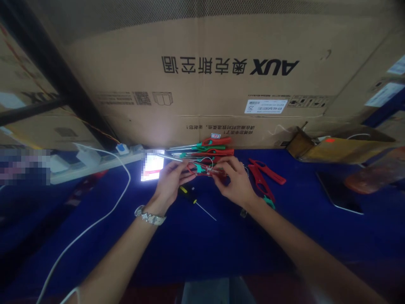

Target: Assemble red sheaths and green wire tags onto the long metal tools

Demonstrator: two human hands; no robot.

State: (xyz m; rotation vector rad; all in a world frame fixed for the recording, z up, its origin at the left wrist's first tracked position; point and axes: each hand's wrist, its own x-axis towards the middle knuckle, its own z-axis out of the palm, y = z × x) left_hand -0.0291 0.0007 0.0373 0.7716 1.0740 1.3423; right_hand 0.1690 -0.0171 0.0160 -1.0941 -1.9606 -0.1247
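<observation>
The left hand (171, 181) is gripping the lighter (200, 169), right hand (236, 179) pinching its other end, seemingly adjusting it; next is calling for steadiness.

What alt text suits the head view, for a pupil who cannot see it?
A person's left hand and right hand hold a red-and-green lighter with a metal stem above a blue tabletop. Similar lighters lie behind it, a screwdriver in front, two red handle pieces to the right.
</observation>
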